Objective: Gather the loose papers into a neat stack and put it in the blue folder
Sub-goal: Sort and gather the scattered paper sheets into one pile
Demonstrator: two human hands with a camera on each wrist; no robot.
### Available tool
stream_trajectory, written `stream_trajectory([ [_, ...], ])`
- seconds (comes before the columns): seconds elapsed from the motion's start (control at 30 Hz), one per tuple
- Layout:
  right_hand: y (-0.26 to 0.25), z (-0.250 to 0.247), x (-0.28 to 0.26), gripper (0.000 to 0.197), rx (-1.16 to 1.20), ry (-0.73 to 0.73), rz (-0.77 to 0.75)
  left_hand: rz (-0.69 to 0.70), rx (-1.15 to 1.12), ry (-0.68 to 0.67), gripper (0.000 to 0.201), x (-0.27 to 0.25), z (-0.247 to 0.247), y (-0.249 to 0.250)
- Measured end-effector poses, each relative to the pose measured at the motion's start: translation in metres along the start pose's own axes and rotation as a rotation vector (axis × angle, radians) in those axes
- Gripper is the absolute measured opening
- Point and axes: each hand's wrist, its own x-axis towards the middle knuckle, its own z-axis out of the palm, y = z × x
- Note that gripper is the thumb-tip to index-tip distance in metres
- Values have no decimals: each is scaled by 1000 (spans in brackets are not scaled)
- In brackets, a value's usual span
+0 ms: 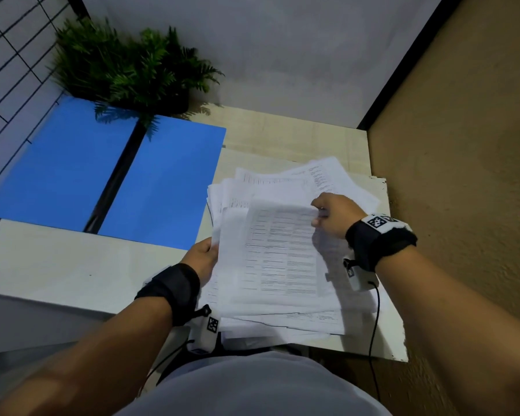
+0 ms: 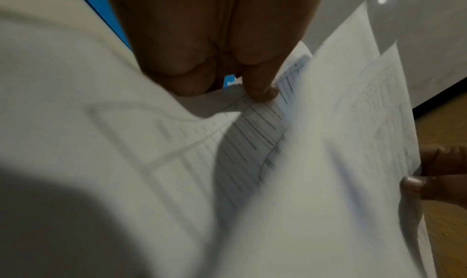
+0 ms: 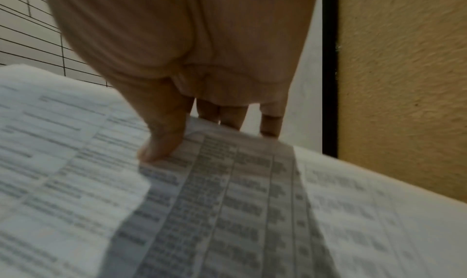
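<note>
A messy pile of white printed papers (image 1: 279, 253) lies on the right part of the desk, its sheets fanned at different angles. My left hand (image 1: 206, 255) grips the pile's left edge, thumb on top (image 2: 262, 90). My right hand (image 1: 330, 216) pinches the top right corner of the uppermost sheets, thumb on the print (image 3: 161, 146) and fingers behind the edge. The blue folder (image 1: 102, 172) lies open and flat at the left, with a black spine down its middle; nothing lies in it.
A green potted fern (image 1: 129, 67) stands at the back, overhanging the folder's far edge. The pale desk (image 1: 72, 271) meets a grey wall behind and a tan textured wall (image 1: 463, 145) close on the right. A tiled wall runs along the left.
</note>
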Motion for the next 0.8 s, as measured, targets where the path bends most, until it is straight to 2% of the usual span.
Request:
stream_trajectory([
  [0.07, 0, 6, -2, 32, 82, -77, -12, -5, -34, -6, 17, -4, 3, 4],
  [0.17, -11, 21, -7, 14, 70, -170, -49, -43, -60, -47, 19, -2, 8, 6],
  [0.2, -13, 24, -9, 12, 79, -187, -50, -54, -60, -45, 16, -3, 7, 9],
  [0.23, -12, 27, -9, 19, 109, -182, -26, -68, -56, -45, 18, -3, 5, 9],
  [0.3, -5, 26, -12, 39, 230, -79, 80, -97, -40, -54, 63, 6, -2, 4],
  [0.33, 1, 22, -13, 44, 306, 20, 134, -119, -56, -48, 78, 6, -4, 4],
  [0.37, 8, 17, -11, 47, 388, 124, 176, -145, -118, -47, 79, 4, -4, 6],
  [0.43, 18, 4, -9, 43, 545, 273, 242, -162, -164, -82, 65, -5, 1, 9],
  [0.5, 21, -4, -9, 36, 586, 318, 320, -98, -156, -56, 54, -10, 9, 10],
  [0.57, 13, 4, -12, 50, 650, 258, 399, -11, -191, 21, 66, -8, 15, 9],
  [0.63, 0, 29, -18, 60, 761, 174, 474, -3, -197, 63, 84, -1, 21, 4],
  [0.7, -14, 58, -22, 61, 841, 147, 526, -5, -177, 55, 95, 5, 26, -3],
  [0.8, -27, 91, -21, 59, 728, 103, 495, -39, -17, 106, 68, 13, 30, -11],
])
